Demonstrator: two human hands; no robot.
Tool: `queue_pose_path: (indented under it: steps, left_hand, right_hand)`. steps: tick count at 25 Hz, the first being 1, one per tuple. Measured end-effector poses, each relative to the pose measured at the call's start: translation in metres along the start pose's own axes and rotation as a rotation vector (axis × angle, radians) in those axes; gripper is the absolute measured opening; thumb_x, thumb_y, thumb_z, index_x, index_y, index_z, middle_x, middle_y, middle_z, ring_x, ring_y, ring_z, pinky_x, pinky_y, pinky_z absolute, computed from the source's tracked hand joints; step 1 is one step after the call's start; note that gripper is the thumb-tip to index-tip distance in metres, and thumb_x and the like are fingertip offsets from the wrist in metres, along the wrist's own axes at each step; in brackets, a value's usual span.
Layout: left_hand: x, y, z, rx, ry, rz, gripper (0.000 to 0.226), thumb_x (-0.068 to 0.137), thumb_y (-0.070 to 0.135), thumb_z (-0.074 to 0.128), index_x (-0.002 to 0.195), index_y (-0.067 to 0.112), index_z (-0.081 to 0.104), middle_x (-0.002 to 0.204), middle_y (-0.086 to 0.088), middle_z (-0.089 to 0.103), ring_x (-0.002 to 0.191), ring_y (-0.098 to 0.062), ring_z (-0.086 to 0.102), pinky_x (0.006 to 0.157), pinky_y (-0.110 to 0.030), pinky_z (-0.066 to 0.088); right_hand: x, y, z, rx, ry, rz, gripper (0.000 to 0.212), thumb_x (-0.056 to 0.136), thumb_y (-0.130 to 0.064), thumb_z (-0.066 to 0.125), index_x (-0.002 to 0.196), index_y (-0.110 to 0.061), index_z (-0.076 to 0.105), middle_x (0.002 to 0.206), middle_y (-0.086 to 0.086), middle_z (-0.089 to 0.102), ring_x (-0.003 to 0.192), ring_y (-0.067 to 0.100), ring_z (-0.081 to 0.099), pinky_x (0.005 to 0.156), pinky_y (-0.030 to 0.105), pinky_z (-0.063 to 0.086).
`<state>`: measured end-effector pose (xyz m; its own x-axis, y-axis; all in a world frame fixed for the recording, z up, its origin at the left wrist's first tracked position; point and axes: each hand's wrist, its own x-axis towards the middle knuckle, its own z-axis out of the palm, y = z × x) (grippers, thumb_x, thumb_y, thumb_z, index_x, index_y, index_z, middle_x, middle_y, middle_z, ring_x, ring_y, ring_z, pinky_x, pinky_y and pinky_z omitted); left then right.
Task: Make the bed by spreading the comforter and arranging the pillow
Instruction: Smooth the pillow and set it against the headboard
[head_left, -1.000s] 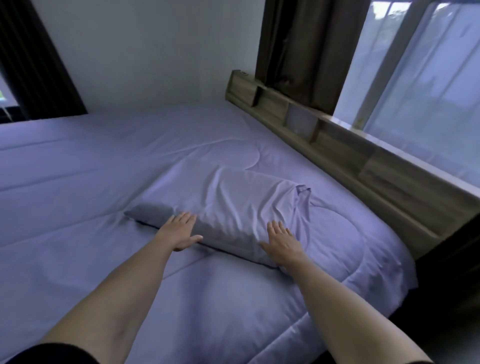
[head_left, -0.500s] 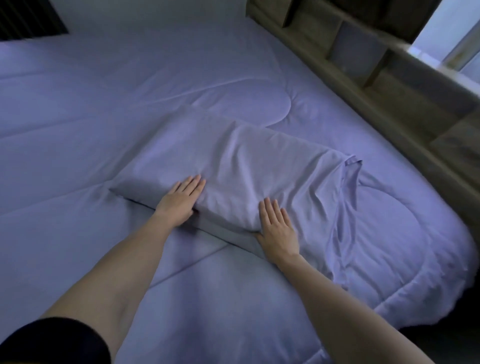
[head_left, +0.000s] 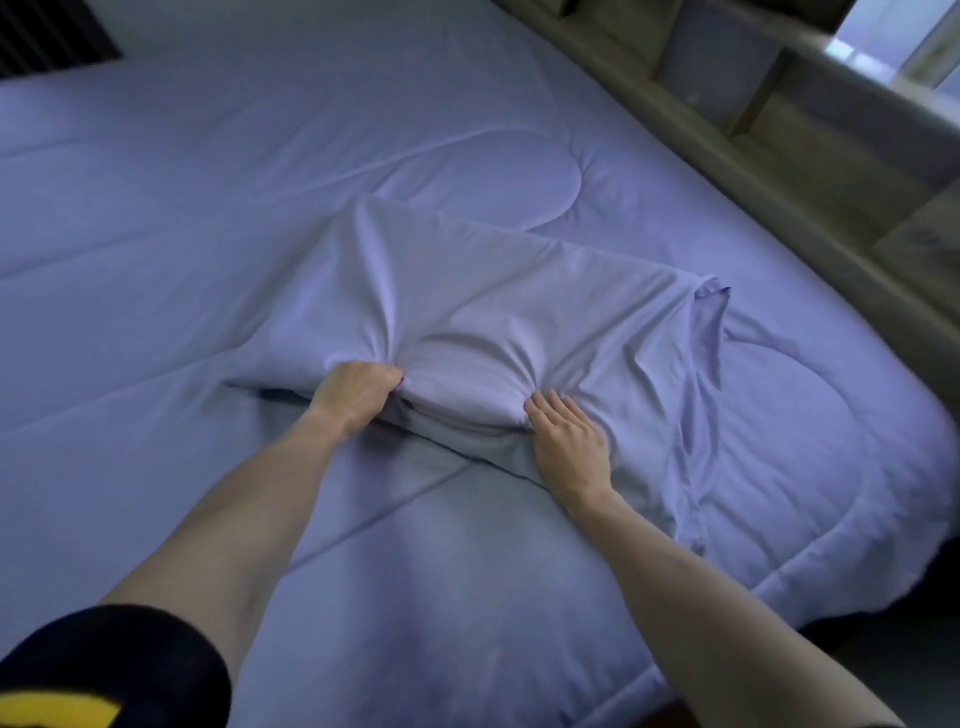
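A lavender pillow (head_left: 498, 291) lies on the lavender quilted comforter (head_left: 208, 218), which is spread flat over the bed. My left hand (head_left: 356, 389) grips the pillow's near edge, fingers curled into the bunched fabric. My right hand (head_left: 569, 441) holds the same edge further right, its fingers dug into the fabric so that creases fan out from them. The pillowcase's loose open end (head_left: 706, 332) trails off to the right.
A wooden headboard with open shelf compartments (head_left: 779, 119) runs along the bed's right side, with a window (head_left: 904, 47) behind it. The bed's corner (head_left: 883, 571) drops off at the lower right. A dark curtain (head_left: 47, 36) hangs at the far left.
Both hands lay flat on the pillow's near edge before; now their fingers have closed into the fabric and bunched it. The view has tilted down and closer to the bed.
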<state>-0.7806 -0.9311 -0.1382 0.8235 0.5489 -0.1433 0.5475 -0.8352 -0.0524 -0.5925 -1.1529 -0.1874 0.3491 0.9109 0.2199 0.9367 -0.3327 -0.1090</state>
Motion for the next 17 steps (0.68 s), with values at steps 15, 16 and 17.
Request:
queue_pose_path:
  steps: [15,16,17]
  left_hand:
    - [-0.116,0.195,-0.029,0.141,-0.293,-0.038,0.027,0.094,0.011,0.042,0.115,0.009,0.060,0.115,-0.016,0.066,0.108,-0.038,0.061,0.082,-0.043,0.047]
    - [-0.121,0.215,-0.034,0.148,-0.312,-0.048,0.029,0.094,0.009,0.040,0.115,0.007,0.059,0.116,-0.017,0.066,0.109,-0.038,0.061,0.083,-0.043,0.047]
    - [-0.124,0.234,-0.038,0.152,-0.328,-0.061,0.029,0.093,0.007,0.039,0.115,0.006,0.059,0.116,-0.018,0.065,0.109,-0.038,0.061,0.082,-0.043,0.048]
  right_hand:
    - [-0.102,0.118,-0.063,0.030,-0.198,-0.098,0.041,0.082,-0.009,0.069,0.122,-0.016,0.064,0.130,0.000,0.063,0.124,0.028,0.057,0.102,0.037,0.047]
    - [-0.107,0.131,-0.068,0.035,-0.190,-0.121,0.039,0.085,-0.011,0.065,0.124,-0.014,0.063,0.132,0.001,0.062,0.126,0.030,0.055,0.104,0.038,0.045]
    - [-0.111,0.143,-0.074,0.036,-0.174,-0.146,0.037,0.088,-0.014,0.058,0.125,-0.013,0.062,0.133,0.003,0.062,0.127,0.031,0.054,0.105,0.039,0.044]
